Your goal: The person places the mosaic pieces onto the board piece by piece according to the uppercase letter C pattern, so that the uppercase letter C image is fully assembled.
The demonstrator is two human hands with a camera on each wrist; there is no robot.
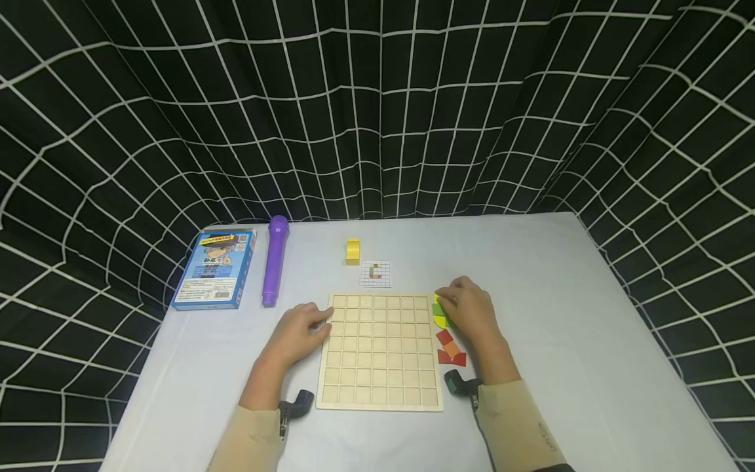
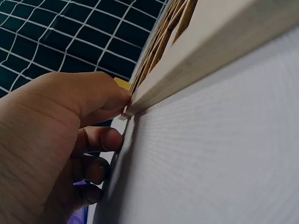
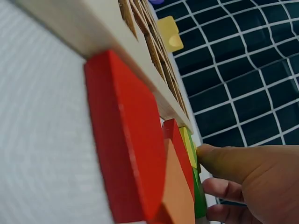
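Note:
A pale wooden grid board [image 1: 380, 352] lies flat on the white table. My left hand [image 1: 297, 333] rests at its upper left edge, thumb and forefinger spread, and in the left wrist view a fingertip touches the wooden rim [image 2: 163, 79]. Just beyond the board's upper right side, my right hand [image 1: 468, 309] pinches a yellow tile [image 1: 436, 298] between thumb and forefinger. Next to it lie a green tile [image 1: 437, 309] and a second yellow tile [image 1: 440, 322], partly overlapped by the hand. Nearer me are red tiles [image 1: 459, 359] and an orange tile [image 1: 451, 349].
Behind the board lies a small card [image 1: 375, 273] with a coloured grid pattern, beside a yellow block [image 1: 352, 252]. At the back left are a purple microphone-shaped object [image 1: 274, 262] and a blue box [image 1: 216, 269]. A black grid-lined curtain [image 1: 377, 118] surrounds the table.

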